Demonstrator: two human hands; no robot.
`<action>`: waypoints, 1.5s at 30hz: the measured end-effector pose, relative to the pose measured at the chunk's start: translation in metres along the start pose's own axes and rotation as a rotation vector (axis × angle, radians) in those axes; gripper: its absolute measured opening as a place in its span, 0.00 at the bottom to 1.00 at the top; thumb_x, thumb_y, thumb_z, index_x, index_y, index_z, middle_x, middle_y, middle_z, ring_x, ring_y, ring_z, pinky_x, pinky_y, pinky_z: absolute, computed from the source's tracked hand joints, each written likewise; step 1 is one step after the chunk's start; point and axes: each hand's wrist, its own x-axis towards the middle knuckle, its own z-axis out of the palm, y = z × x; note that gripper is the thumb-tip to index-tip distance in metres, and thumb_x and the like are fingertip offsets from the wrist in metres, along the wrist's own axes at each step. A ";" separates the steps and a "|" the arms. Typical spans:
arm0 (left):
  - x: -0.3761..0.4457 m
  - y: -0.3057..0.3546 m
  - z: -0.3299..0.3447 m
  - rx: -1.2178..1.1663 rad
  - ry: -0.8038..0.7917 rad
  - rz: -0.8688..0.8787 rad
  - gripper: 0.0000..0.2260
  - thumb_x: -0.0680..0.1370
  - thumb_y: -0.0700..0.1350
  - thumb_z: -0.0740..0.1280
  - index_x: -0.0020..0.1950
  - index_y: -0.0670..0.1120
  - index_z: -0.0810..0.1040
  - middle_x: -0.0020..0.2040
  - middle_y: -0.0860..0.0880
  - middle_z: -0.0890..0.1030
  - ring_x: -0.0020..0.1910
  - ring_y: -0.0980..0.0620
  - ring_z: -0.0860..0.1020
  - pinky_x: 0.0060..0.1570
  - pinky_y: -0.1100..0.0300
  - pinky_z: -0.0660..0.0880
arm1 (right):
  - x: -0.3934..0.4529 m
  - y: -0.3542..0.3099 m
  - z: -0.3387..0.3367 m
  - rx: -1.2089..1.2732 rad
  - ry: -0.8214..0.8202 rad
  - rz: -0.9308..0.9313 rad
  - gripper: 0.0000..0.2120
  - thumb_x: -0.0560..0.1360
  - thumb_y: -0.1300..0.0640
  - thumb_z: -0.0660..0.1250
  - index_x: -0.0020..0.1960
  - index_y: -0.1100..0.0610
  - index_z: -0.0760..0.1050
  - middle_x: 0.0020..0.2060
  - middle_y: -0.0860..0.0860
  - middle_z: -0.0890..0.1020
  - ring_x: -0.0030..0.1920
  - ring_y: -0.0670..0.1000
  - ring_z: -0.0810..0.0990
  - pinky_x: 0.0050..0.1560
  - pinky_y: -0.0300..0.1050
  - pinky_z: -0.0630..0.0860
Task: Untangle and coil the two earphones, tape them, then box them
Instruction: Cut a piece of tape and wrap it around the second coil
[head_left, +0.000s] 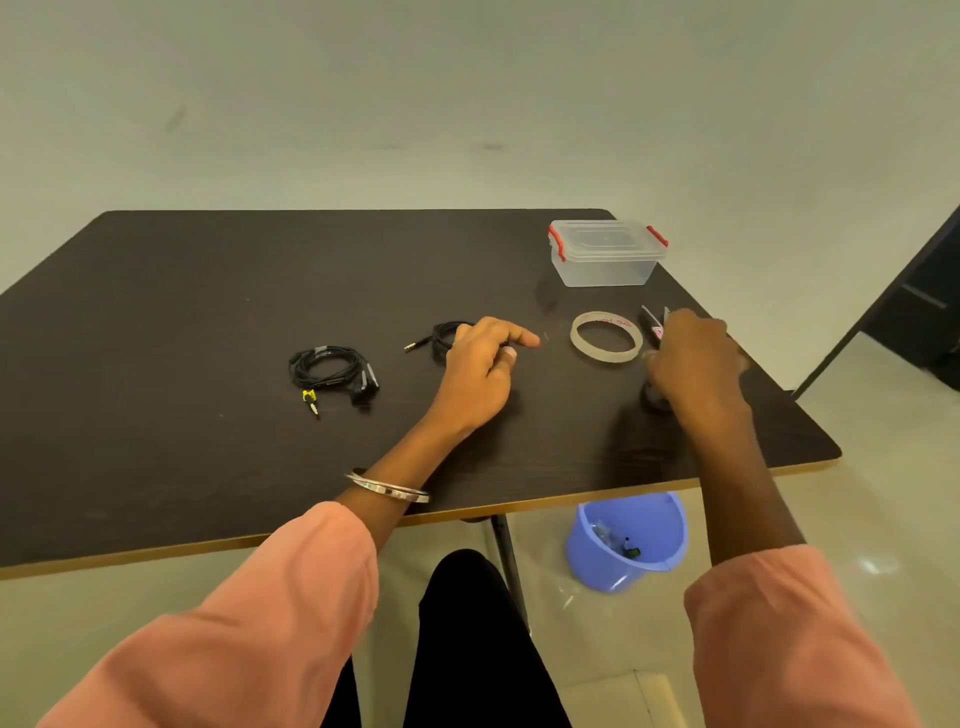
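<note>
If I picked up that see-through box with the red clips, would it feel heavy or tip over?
Probably light: the clear box looks like thin plastic and seems empty. It likely won't tip, being low and wide on the table. The lid should stay on, since both red clips appear snapped down.

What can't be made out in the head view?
- Right hand: motion-blurred; it covers the scissors, so its grip is unclear.
- Second earphone: mostly behind the left hand; taped or not, unknown.
- Tape roll: red writing too small.
- Bucket: contents too small.
</note>
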 end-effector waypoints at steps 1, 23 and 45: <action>-0.002 -0.001 -0.003 -0.010 0.005 -0.016 0.15 0.78 0.32 0.59 0.54 0.47 0.81 0.51 0.53 0.78 0.49 0.55 0.69 0.50 0.69 0.64 | -0.004 -0.011 -0.002 0.138 0.010 -0.083 0.16 0.75 0.54 0.69 0.59 0.61 0.74 0.55 0.60 0.79 0.56 0.61 0.77 0.58 0.57 0.74; 0.017 -0.020 -0.077 -0.084 0.104 -0.326 0.21 0.77 0.30 0.56 0.63 0.45 0.78 0.59 0.48 0.80 0.62 0.54 0.75 0.69 0.53 0.68 | -0.016 -0.129 0.029 1.307 -0.271 -0.327 0.16 0.72 0.70 0.69 0.59 0.59 0.75 0.36 0.51 0.83 0.38 0.43 0.83 0.42 0.34 0.78; 0.042 -0.049 -0.046 0.632 0.092 -0.227 0.10 0.80 0.47 0.62 0.55 0.48 0.81 0.50 0.49 0.82 0.56 0.48 0.73 0.54 0.52 0.63 | 0.020 -0.127 0.083 0.932 -0.109 -0.656 0.35 0.69 0.73 0.70 0.70 0.50 0.65 0.48 0.54 0.78 0.44 0.50 0.83 0.47 0.41 0.81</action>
